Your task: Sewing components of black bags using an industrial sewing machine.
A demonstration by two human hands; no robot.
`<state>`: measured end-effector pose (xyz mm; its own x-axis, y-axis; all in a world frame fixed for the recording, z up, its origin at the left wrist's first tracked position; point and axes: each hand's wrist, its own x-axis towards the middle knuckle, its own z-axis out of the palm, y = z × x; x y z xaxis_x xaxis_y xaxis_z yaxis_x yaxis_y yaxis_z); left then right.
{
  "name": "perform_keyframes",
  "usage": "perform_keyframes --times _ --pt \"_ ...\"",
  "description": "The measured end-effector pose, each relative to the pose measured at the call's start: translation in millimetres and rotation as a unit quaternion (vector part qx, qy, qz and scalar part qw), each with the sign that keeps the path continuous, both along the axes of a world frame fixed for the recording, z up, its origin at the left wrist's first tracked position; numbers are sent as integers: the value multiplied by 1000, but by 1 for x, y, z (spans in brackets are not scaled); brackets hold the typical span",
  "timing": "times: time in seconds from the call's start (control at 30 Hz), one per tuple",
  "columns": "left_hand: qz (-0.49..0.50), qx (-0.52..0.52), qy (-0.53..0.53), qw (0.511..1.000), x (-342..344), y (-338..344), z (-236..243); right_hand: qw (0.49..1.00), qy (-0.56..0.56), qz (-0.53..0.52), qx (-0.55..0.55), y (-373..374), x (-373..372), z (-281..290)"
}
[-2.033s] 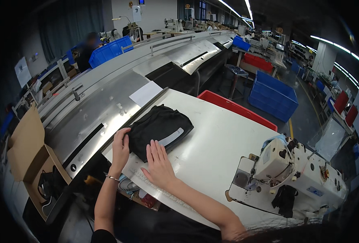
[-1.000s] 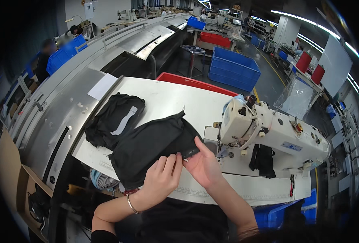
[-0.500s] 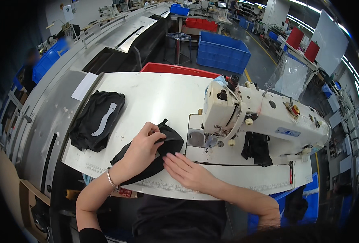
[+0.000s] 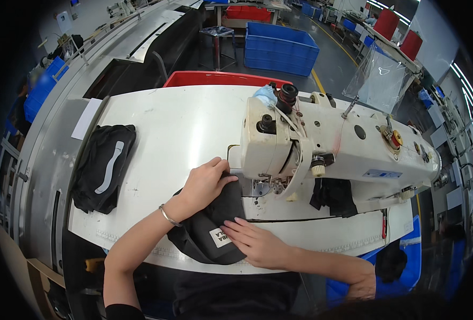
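Observation:
A dark fabric piece (image 4: 196, 232), its exact kind unclear, lies folded on the white sewing table, its right edge close to the sewing machine's (image 4: 354, 144) needle area. A white sewn-on label (image 4: 220, 238) faces up on it. My left hand (image 4: 204, 184) pinches the cloth's far end, just left of the machine head, with a bracelet at the wrist. Stretched fingers of my right hand (image 4: 258, 246) rest flat on the cloth's near right part, beside the label. The needle tip is too small to make out.
A folded dark fabric item with a grey strip (image 4: 106, 168) lies on the table's left. Black cloth (image 4: 333, 196) sits under the machine arm. A red-handled tool (image 4: 384, 224) lies at the right. Beyond the table are a red bin (image 4: 215, 78) and a blue crate (image 4: 280, 50).
The dark fabric has turned and shifted toward the machine, bringing the white label into sight. My left hand has moved slightly right with its far end. The whole view has shifted too.

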<state>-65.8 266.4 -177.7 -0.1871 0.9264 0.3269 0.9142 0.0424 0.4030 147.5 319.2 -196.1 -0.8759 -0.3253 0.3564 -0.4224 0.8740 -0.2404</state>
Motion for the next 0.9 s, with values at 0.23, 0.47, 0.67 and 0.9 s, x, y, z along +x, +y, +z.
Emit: perform_keyframes --times 0.23,0.47,0.67,0.9 --pt "-63 -30 -44 997 -10 52 15 995 -98 19 -13 32 -4 3" --pt "-82 -13 -269 960 -11 72 7 996 -15 -75 44 38 5 -20" --pt "-13 -43 -339 940 -3 66 27 999 -33 -34 20 42 2 -14" --pt "25 -47 -436 899 0 66 55 984 -159 -60 47 38 4 -1"
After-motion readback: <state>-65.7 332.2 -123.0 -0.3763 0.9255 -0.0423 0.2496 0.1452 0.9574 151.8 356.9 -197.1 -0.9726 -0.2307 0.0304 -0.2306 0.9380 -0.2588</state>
